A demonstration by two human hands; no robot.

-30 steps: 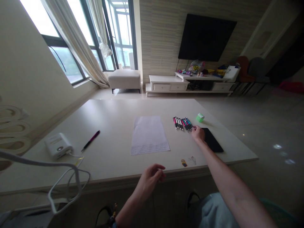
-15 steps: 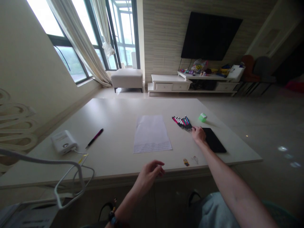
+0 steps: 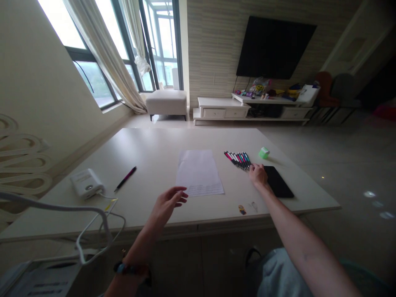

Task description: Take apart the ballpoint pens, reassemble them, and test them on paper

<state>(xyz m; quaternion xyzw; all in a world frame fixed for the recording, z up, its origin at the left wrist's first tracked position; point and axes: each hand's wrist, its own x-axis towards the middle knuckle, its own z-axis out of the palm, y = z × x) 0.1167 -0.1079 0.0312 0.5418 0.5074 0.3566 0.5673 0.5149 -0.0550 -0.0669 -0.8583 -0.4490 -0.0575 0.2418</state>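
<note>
Pens (image 3: 238, 159), pink, white, teal, black-ended, left grip (image 3: 168, 201) loosely spread, right grip (image 3: 258, 175) at their ends, hold unclear

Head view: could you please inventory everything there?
table: 1, white, centre
paper: 1, white, centre
pens: several, mixed, paper's right
lone pen: 1, black-purple, left
device: 1, white, left
cables: unclear, white, left
pad: 1, black, right
small object: 1, green-white, right
stickers: 2, yellow, pale, table edge
television: 1, black, wall
cabinet: 1, white, below television
clutter: several, mixed, cabinet
stool: 1, pale, window
chairs: 2, orange, grey, far right
left hand: 1, bare, by paper
right hand: 1, bare, by pens
</note>
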